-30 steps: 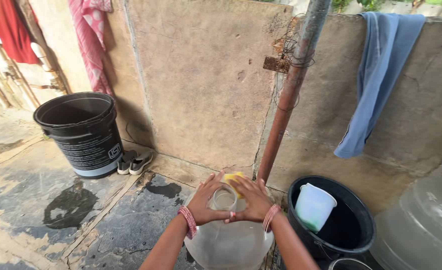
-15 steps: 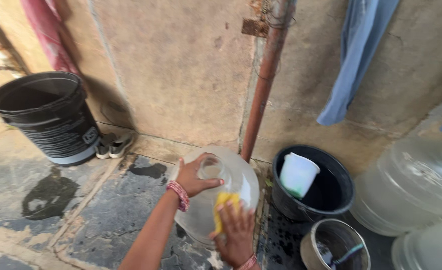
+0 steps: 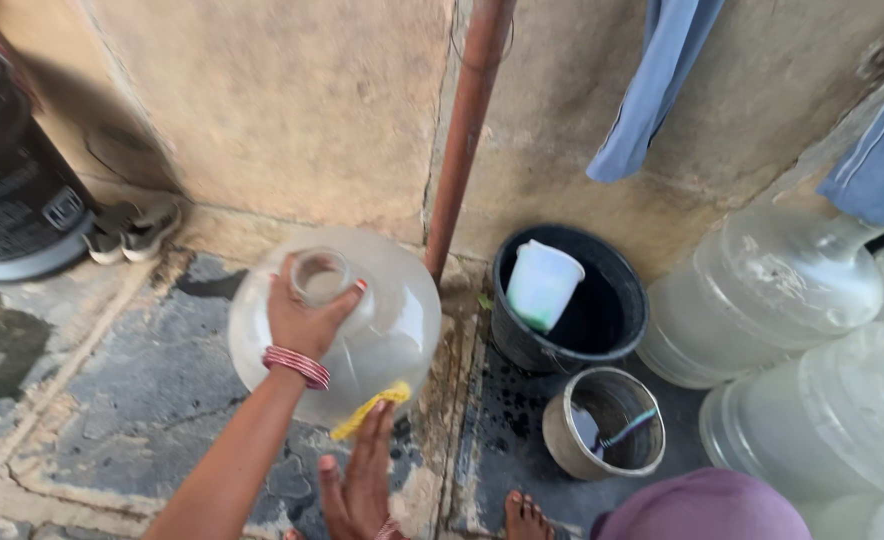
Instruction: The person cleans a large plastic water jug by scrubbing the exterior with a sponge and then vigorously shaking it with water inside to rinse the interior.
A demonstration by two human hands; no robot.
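wall (image 3: 292, 110): rough plaster, rust-coloured pipe (image 3: 467, 130) running down it, blue cloths (image 3: 662, 85) hanging at right.
floor (image 3: 142, 400): dark wet stone slabs.
big black drum (image 3: 12, 200): far left, cut by frame edge; pair of grey shoes (image 3: 127, 228) just beside it.
spare jugs (image 3: 762, 290): clear, lying at right, stacked close together.
clear jug (image 3: 397, 320): on the floor at the pipe's foot, tilted, neck pointing toward camera.
black bucket (image 3: 572, 300): right of the jug, white mug (image 3: 544, 283) inside.
small metal pot (image 3: 605, 422): just in front of the bucket, some liquid in it.
left hand (image 3: 307, 315): fingers wrapped round the jug neck, red bangles at wrist.
right hand (image 3: 357, 485): fingers straight, together, pressing a yellow sponge (image 3: 370, 408) on the jug's lower side.
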